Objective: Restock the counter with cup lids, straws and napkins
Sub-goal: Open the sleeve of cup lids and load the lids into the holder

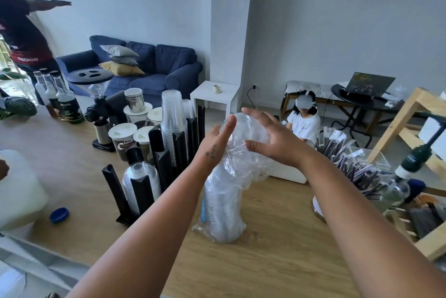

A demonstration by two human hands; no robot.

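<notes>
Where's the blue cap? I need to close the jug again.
The blue cap lies on the counter at far left, just left of the black lid rack.

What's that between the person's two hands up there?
In the head view, the left hand and right hand flank a clear domed lid, topping a lid stack in a plastic sleeve standing on the wooden counter.

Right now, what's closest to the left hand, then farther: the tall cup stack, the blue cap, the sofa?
From the left hand:
1. Cup stack, just to its left.
2. Blue cap, low on the left of the counter.
3. Sofa, against the back wall.
</notes>
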